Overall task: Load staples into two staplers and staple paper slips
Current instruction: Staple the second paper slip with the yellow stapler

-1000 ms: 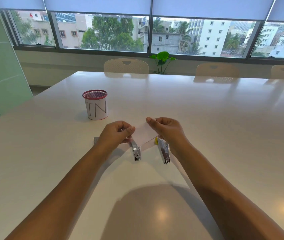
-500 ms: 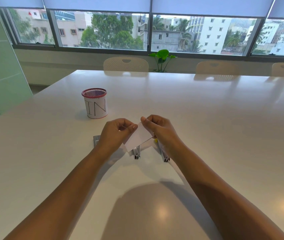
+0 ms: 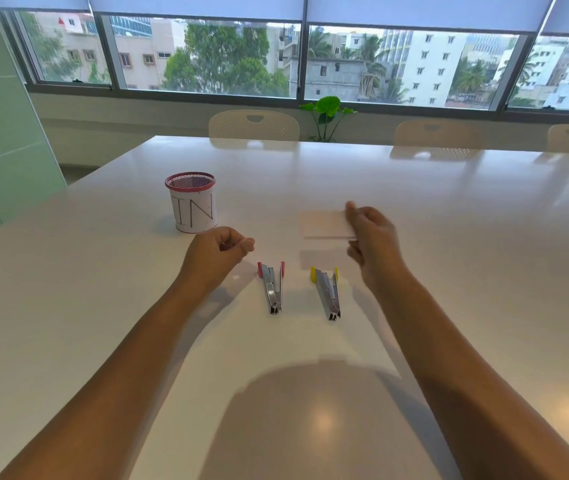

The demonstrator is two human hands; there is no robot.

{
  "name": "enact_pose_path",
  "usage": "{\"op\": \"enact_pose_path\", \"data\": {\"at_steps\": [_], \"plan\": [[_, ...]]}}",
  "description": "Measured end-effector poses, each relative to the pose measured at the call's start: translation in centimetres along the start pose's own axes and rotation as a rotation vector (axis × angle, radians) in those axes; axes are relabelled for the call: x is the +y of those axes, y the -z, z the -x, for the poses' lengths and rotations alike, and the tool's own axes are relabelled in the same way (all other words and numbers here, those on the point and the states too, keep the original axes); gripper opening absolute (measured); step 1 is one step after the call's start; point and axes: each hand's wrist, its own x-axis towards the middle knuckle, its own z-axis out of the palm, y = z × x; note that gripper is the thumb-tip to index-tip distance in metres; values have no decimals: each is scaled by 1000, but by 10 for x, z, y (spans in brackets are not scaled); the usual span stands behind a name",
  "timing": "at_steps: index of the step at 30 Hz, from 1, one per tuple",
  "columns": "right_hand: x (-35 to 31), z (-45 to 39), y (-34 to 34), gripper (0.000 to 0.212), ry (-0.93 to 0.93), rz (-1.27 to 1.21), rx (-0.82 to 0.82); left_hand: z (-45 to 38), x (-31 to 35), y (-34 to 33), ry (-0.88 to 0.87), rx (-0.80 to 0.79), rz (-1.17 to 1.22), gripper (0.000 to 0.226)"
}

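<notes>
- Head view: right hand (image 3: 374,242) pinches a blurred paper slip (image 3: 324,225) above the worktop (image 3: 449,271).
- Left hand (image 3: 215,254) is loosely curled; whether it holds anything, I cannot tell.
- Red stapler (image 3: 272,285) and yellow stapler (image 3: 326,292) lie between the hands.

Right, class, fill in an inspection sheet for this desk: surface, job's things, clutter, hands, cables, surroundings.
Surface: glossy white table.
Job's things: red-tipped stapler and yellow-tipped stapler lie side by side, apart; blurred paper slip.
Clutter: red mesh cup marked IN, far left.
Hands: right hand pinches the slip above the table; left hand curled, anything held too small to tell.
Cables: nothing seen.
Surroundings: chairs, potted plant, windows.
</notes>
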Motion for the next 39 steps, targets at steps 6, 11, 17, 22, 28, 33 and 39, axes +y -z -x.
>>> {"op": "enact_pose_path", "data": {"at_steps": [6,11,17,22,28,33,39], "plan": [[2,-12,19,23,-157,-277,121,-1,-6,-10,80,83,86,16],[-1,3,-1,14,-208,-314,-115,5,-2,-18,63,-56,119,19],[8,18,-18,12,-267,-159,-400,9,-1,-25,78,-121,150,15],[17,28,-28,15,-243,111,-551,5,-7,-20,71,-14,119,15],[23,32,-34,14,-202,116,-513,8,-9,-28,26,-72,67,31],[28,32,-34,11,-236,70,-514,13,-14,-34,-108,-86,-5,38],[25,34,-34,11,-241,60,-586,9,-13,-32,-114,-27,-59,32]]}}
